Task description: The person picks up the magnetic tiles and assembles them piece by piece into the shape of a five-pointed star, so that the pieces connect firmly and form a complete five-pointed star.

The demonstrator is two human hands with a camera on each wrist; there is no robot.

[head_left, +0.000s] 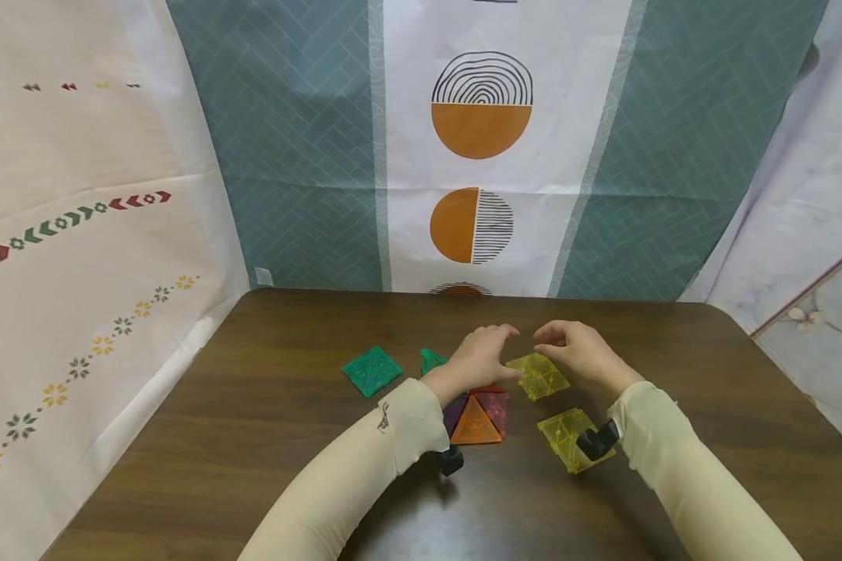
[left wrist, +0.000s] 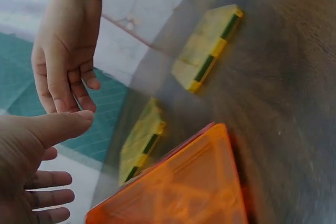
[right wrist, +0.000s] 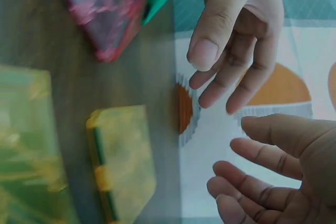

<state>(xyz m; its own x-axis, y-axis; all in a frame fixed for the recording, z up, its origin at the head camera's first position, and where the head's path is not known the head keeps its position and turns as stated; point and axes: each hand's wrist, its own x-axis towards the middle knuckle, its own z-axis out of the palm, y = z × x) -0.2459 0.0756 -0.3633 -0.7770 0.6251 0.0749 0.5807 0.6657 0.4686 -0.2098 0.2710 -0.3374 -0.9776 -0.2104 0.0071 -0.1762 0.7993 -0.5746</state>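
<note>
My left hand hovers over the middle of the table with its thumb and fingers spread and nothing between them. Facing it, my right hand is also empty, its fingers softly bent. Beneath the left hand stands a raised cluster of see-through magnetic tiles: an orange triangle, a purple tile, a pink tile and a green tile. Part of that cluster is hidden by the left hand and sleeve. Close below the right hand lies a yellow stack of tiles; a second yellow stack is nearer me.
A green square tile lies left of the cluster on the dark wooden table. Patterned cloths hang behind the table and along both sides. Each wrist carries a small black camera.
</note>
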